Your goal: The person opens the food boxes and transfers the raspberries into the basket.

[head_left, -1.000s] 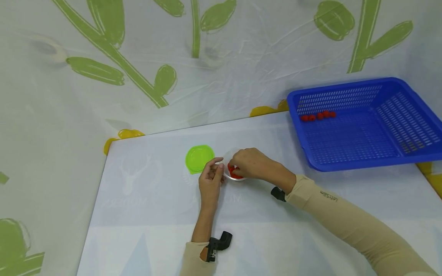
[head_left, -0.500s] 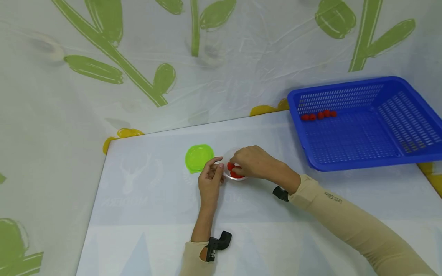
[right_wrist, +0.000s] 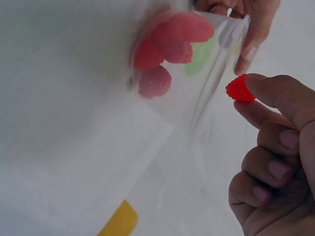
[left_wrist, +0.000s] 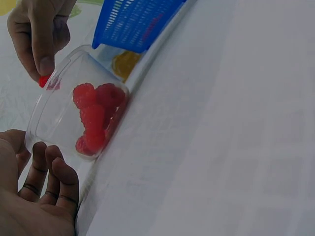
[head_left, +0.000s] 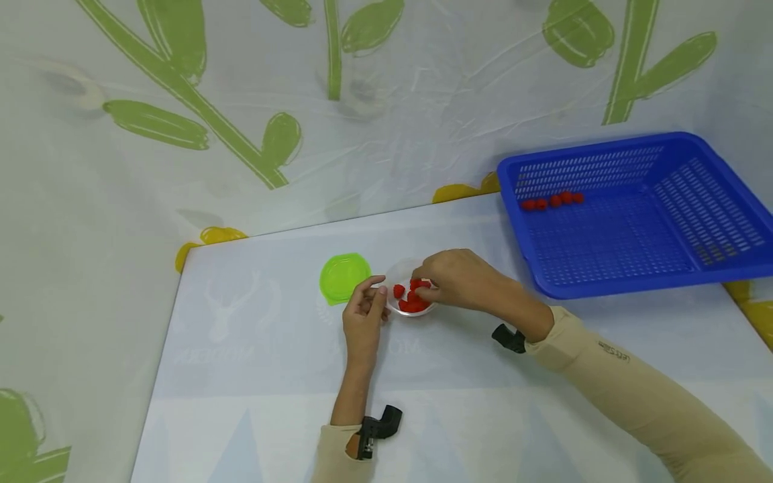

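Observation:
My left hand [head_left: 362, 322] holds a clear plastic cup [left_wrist: 56, 115] by its left side, fingers and thumb at the rim. Several red raspberries [left_wrist: 92, 118] lie in the bottom of the cup, seen through its wall. Just above the rim, my right hand [head_left: 459, 278] pinches a single raspberry [right_wrist: 238, 88] between thumb and index finger, its other fingers curled in. A bright green lid [head_left: 344, 278] lies flat on the table, left of the cup and close to the left fingertips.
At the back right stands a blue perforated basket [head_left: 616, 285], with several raspberries [head_left: 555, 200] in a row along its back left side. The white table [head_left: 253, 422] meets a leaf-patterned wall covering [head_left: 423, 154] behind.
My right hand has drawn up and to the right, from inside the cup to above its rim, with a raspberry in its fingers. My left hand stays at the cup.

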`<state>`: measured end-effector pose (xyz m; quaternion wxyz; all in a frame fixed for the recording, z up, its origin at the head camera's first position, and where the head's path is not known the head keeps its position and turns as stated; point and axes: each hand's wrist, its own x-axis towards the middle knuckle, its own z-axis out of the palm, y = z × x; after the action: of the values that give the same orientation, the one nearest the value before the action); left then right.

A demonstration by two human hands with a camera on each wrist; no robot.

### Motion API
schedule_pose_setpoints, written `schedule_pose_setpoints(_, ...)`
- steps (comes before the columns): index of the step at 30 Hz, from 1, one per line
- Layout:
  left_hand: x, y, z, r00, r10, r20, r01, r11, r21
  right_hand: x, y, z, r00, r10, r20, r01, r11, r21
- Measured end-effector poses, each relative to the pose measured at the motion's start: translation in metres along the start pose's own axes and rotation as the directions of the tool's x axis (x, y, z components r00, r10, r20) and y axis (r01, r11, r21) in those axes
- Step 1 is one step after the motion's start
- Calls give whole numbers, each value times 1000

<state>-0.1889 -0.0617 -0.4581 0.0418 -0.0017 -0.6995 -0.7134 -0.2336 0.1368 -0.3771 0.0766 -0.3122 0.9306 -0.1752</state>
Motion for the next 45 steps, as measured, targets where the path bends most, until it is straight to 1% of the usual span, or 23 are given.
schedule_pose_setpoints(4,0,1,-1,1000,-14,1,14,1000,8,-10,5,-5,999,5,-32,-4,1000,22)
schedule_pose_setpoints(7,2,-9,-4,1000,-26,-1,26,1000,18,-16,10,-10,999,13,-51,-11,999,32)
schedule_pose_setpoints(11,5,-27,-7,999,-32,-2,32,999,25,-26,16,-20,997,46,-57,-44,998,40)
schedule_pose_setpoints(14,6,-30,-7,1000,-27,-5,27,999,22,-34,21,-27,996,53,-75,-50,998,34)
schedule_pose_setpoints(20,4,-31,-6,1000,-22,-13,22,999,28,-50,34,-39,988,81,-128,-78,996,31)
schedule_pose_setpoints(24,5,-30,-5,1000,-11,-13,12,999,31,-60,43,-48,982,79,-170,-77,997,20)
schedule_pose_setpoints(28,5,-29,-4,1000,-11,-15,12,1000,25,-69,52,-56,976,95,-194,-92,995,24)
schedule_pose_setpoints(34,6,-29,-3,999,-30,-14,30,999,21,-84,69,-66,958,118,-261,-109,993,48)
schedule_pose_setpoints(37,6,-29,-3,999,-39,-9,39,999,34,-89,77,-71,948,126,-292,-118,992,43)
schedule_pose_setpoints(41,6,-28,-3,999,-43,-14,44,998,42,-97,87,-77,938,162,-307,-157,987,40)
schedule_pose_setpoints(45,5,-29,-3,1000,-24,-20,25,999,38,-103,95,-84,930,226,-291,-220,974,54)
